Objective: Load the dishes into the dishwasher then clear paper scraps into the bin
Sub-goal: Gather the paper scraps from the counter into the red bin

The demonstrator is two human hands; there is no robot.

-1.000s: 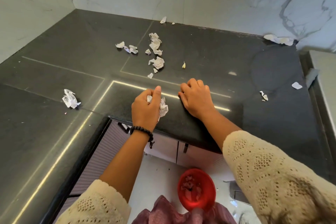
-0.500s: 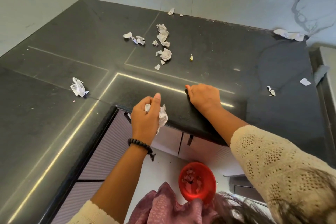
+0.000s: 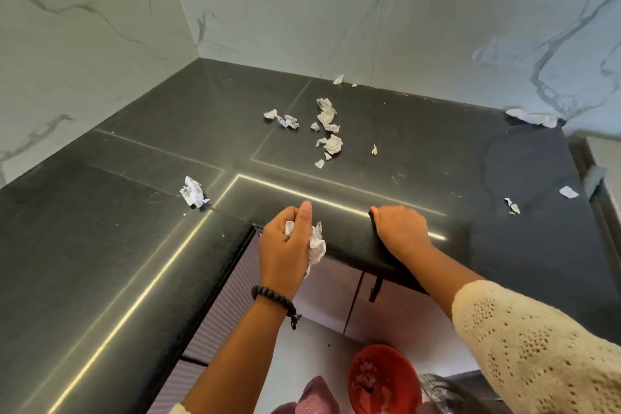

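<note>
My left hand (image 3: pixel 285 245) grips a wad of crumpled white paper (image 3: pixel 316 245) at the front edge of the black counter (image 3: pixel 117 245). My right hand (image 3: pixel 401 230) lies on the counter's front edge with its fingers curled over the lip; whether it holds anything is hidden. Several paper scraps (image 3: pixel 327 131) lie in a loose cluster further back. A single crumpled scrap (image 3: pixel 193 191) sits to the left. Small bits (image 3: pixel 511 206) lie on the right. On the floor below stands a red bin (image 3: pixel 383 380) with scraps inside.
White marble walls (image 3: pixel 369 10) close the corner behind the counter. More paper (image 3: pixel 532 118) rests against the back wall at the right. Cabinet doors with a dark handle (image 3: pixel 374 291) sit under the counter edge. A maroon garment (image 3: pixel 312 400) shows at the bottom.
Both hands have drawn back from the counter top to its front edge. The left still holds the paper wad. The camera has tilted up, showing more wall.
</note>
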